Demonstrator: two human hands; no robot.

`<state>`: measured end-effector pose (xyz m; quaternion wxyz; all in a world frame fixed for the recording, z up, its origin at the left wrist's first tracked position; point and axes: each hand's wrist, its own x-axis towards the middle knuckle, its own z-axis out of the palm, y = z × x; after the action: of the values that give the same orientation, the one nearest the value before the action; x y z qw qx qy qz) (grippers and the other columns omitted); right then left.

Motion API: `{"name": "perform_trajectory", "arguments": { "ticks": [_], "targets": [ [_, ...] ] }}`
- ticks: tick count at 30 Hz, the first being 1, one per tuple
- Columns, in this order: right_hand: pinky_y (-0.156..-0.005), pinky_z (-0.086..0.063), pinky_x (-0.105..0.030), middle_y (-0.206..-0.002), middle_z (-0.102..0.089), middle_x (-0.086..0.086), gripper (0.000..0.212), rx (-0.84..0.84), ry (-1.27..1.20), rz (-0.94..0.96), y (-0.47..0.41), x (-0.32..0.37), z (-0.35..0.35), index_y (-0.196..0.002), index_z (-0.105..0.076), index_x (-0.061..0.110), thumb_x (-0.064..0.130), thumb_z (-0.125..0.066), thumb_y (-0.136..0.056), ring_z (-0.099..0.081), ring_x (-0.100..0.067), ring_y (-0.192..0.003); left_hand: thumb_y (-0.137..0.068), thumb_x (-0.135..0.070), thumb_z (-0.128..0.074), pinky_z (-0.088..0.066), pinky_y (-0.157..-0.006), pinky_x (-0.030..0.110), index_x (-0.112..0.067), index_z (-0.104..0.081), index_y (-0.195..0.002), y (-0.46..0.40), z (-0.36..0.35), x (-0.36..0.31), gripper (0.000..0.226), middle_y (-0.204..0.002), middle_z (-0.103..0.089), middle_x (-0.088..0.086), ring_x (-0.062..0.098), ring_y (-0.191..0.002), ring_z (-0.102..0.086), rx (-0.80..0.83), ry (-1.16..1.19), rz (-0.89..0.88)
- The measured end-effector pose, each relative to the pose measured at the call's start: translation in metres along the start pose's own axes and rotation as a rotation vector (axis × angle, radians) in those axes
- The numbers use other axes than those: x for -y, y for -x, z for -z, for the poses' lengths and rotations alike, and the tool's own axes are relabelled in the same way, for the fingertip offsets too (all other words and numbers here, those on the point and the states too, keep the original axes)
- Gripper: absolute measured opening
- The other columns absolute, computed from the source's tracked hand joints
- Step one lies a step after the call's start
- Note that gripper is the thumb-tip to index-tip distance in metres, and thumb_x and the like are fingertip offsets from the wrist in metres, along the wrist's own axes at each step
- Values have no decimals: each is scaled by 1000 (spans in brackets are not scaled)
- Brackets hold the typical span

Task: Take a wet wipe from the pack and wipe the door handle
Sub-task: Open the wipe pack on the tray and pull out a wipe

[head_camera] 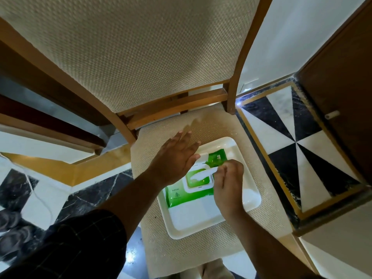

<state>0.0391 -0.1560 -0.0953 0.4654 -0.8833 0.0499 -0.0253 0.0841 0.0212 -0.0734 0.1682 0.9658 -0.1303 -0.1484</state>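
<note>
A green and white wet wipe pack (181, 195) lies on a white square tray (193, 222) on the chair seat. Its white flip lid (202, 158) stands open. My left hand (175, 160) rests flat over the pack's far left corner, fingers spread, touching the lid. My right hand (227, 186) pinches a white wet wipe (203, 175) that sticks out of the pack's opening. The brown door (342, 93) stands at the right; its handle is out of view.
The tray sits on a beige cushioned wooden chair (124, 57) with a tall back. Black and white marble floor (291, 141) spreads to the right. A white cable (38, 194) lies on the floor at the left. A small door stopper (332, 114) juts from the door.
</note>
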Motion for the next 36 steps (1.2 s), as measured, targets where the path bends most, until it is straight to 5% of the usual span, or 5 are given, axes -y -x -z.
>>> {"name": "perform_trajectory", "arguments": {
  "ticks": [7, 11, 16, 23, 36],
  "targets": [
    [-85, -52, -62, -116, -53, -34, 24, -429, -858, -790, -11, 2, 11, -83, -50, 14, 4, -34, -99, -59, -45, -106, -101, -42, -35, -28, -118, 53, -21, -44, -144, 6, -4, -2, 49, -160, -29, 15, 36, -148, -22, 22, -10, -9],
    [-88, -55, -40, -109, -51, -9, 10, -30, -305, -433, -5, -5, 14, -92, -51, 14, 13, -61, -89, -58, -25, -99, -102, -38, -39, -27, -118, 52, -19, -45, -143, 10, -8, -5, 46, -159, -31, 15, 36, -148, -24, 8, -17, -8],
    [-88, -49, -29, -130, -44, -1, 82, 284, -69, -108, 0, -21, 21, -134, -40, 19, 41, -83, -67, -50, -14, -113, -99, -42, -42, -29, -116, 55, -17, -46, -143, 8, -5, -10, 51, -157, -34, 19, 40, -146, -27, 0, -53, -53],
    [-90, -51, -38, -117, -60, -18, 28, 280, 358, 235, 7, -25, 17, -100, -66, 0, 3, -77, -75, -58, -32, -108, -100, -48, -39, -20, -120, 52, -20, -39, -147, 6, -11, -14, 55, -162, -22, 13, 37, -150, -15, 57, -128, -66],
    [-61, -62, -39, -103, -55, 6, 20, -379, -834, -759, -11, -10, 17, -119, -41, 26, 23, -49, -100, -62, -20, -95, -102, -41, -38, -18, -121, 52, -19, -44, -144, 8, -11, -18, 48, -162, -23, 13, 37, -150, -17, 77, -162, -96]
  ]
}}
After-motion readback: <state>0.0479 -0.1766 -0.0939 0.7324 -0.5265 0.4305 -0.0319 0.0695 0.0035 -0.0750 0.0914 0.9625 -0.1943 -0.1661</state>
